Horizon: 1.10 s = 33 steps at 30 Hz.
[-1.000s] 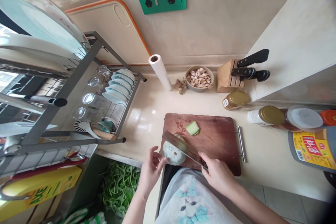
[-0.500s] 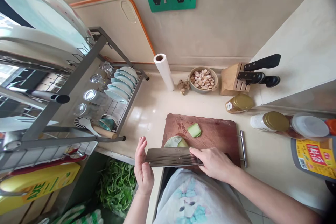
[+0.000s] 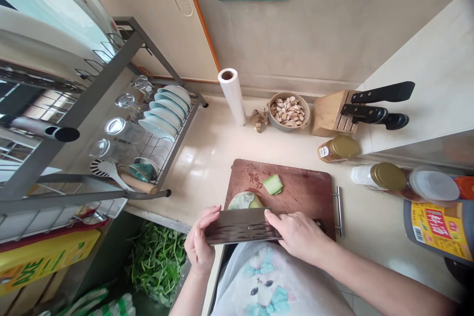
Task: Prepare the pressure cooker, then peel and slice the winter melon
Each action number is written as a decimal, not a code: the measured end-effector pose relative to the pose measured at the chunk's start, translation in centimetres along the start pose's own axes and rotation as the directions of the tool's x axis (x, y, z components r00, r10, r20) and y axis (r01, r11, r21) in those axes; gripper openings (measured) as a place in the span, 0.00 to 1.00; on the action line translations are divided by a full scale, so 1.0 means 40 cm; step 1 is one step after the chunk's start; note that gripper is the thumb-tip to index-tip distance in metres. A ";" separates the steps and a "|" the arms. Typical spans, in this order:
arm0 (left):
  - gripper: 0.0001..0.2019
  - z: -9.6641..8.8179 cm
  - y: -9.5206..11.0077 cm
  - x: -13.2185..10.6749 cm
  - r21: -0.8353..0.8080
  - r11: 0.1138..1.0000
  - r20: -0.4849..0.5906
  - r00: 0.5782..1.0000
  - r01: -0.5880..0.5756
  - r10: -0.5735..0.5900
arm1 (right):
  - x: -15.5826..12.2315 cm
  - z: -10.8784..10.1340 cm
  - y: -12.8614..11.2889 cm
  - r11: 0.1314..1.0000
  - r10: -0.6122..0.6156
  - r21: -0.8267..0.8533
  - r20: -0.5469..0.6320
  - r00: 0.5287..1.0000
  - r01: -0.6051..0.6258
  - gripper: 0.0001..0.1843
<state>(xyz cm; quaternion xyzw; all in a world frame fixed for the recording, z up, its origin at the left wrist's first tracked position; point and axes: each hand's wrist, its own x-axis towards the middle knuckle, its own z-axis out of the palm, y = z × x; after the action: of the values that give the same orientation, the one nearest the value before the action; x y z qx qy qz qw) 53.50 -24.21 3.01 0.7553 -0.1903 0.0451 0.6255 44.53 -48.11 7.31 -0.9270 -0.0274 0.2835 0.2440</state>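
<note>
A broad-bladed cleaver (image 3: 242, 225) is held level, its wet blade flat toward me, over the near edge of the brown cutting board (image 3: 299, 182). My right hand (image 3: 301, 237) grips it at the handle end, thumb on the blade. At the blade's other end, my left hand (image 3: 200, 242) has its fingers curled over the top edge and its thumb near the lower corner. Just behind the blade lies a pale green-skinned piece of vegetable (image 3: 240, 200), partly hidden. Farther back on the board are some cut green slices (image 3: 273, 184).
A dish rack (image 3: 174, 163) with bowls and glasses stands left. Behind the board are a white roll (image 3: 232, 98), ginger (image 3: 258, 119), a bowl of garlic (image 3: 271, 116) and a knife block (image 3: 328, 113). Jars (image 3: 338, 148) line the right. Leafy greens (image 3: 159, 261) sit below left.
My left hand's fingers, stretched upward before, have curled over the end of the cleaver blade. The blade has turned so more of its flat side faces me. The view has shifted slightly.
</note>
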 end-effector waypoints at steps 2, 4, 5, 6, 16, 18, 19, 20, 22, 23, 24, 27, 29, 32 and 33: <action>0.23 -0.004 -0.008 0.006 -0.008 0.999 0.021 0.999 -0.034 0.034 | 0.000 0.006 -0.003 1.000 0.013 -0.002 0.009 1.000 -0.013 0.33; 0.23 -0.008 -0.011 0.014 0.005 0.998 0.076 0.995 -0.060 0.060 | -0.001 0.013 -0.005 1.000 0.024 0.012 0.017 1.000 -0.025 0.33; 0.23 -0.010 -0.011 0.016 0.023 0.998 0.108 0.992 -0.062 0.059 | -0.002 0.016 -0.007 0.999 0.035 0.021 0.019 0.999 -0.035 0.33; 0.24 -0.011 -0.010 0.014 0.036 0.998 0.109 0.993 -0.055 0.050 | -0.003 0.019 -0.009 0.998 0.049 0.031 0.015 0.999 -0.050 0.33; 0.12 0.040 -0.016 -0.101 0.529 0.830 0.143 0.946 0.176 -0.291 | -0.009 0.026 -0.041 0.991 0.127 -0.049 -0.025 0.992 -0.128 0.31; 0.09 0.054 -0.018 -0.091 0.578 0.813 0.242 0.938 0.067 -0.249 | -0.008 0.024 -0.043 0.989 0.131 -0.059 -0.018 0.991 -0.132 0.31; 0.09 0.059 -0.019 -0.084 0.580 0.814 0.260 0.939 0.035 -0.226 | -0.008 0.024 -0.043 0.989 0.135 -0.062 -0.016 0.991 -0.136 0.31; 0.10 0.063 -0.021 -0.079 0.572 0.820 0.262 0.943 0.019 -0.205 | -0.007 0.024 -0.044 0.988 0.140 -0.062 -0.014 0.990 -0.140 0.30; 0.10 0.066 -0.023 -0.074 0.544 0.839 0.240 0.954 0.023 -0.181 | -0.005 0.025 -0.045 0.987 0.146 -0.064 -0.014 0.989 -0.146 0.30; 0.10 0.066 -0.024 -0.074 0.528 0.848 0.227 0.957 0.035 -0.181 | -0.003 0.026 -0.046 0.987 0.148 -0.066 -0.015 0.989 -0.148 0.30; 0.10 0.067 -0.024 -0.076 0.515 0.856 0.216 0.958 0.053 -0.190 | 0.001 0.028 -0.046 0.987 0.146 -0.069 -0.017 0.989 -0.147 0.30; 0.10 0.068 -0.018 -0.081 0.496 0.862 0.203 0.951 0.107 -0.235 | 0.014 0.035 -0.047 0.987 0.138 -0.081 -0.028 0.990 -0.140 0.31; 0.09 0.069 -0.011 -0.079 0.484 0.864 0.203 0.943 0.138 -0.264 | 0.020 0.042 -0.049 0.985 0.135 -0.102 -0.031 0.990 -0.137 0.31; 0.09 0.073 -0.001 -0.072 0.459 0.875 0.204 0.941 0.151 -0.269 | 0.022 0.053 -0.055 0.976 0.145 -0.161 -0.036 0.989 -0.148 0.30; 0.08 0.074 0.000 -0.071 0.454 0.879 0.202 0.943 0.147 -0.263 | 0.022 0.054 -0.058 0.972 0.149 -0.178 -0.037 0.988 -0.154 0.30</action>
<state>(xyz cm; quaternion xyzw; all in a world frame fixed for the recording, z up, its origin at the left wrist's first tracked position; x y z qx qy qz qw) 50.38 -26.40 1.53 0.8904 -0.1736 -0.0793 0.4132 44.29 -44.95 6.39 -0.9479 0.0206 0.2868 0.1369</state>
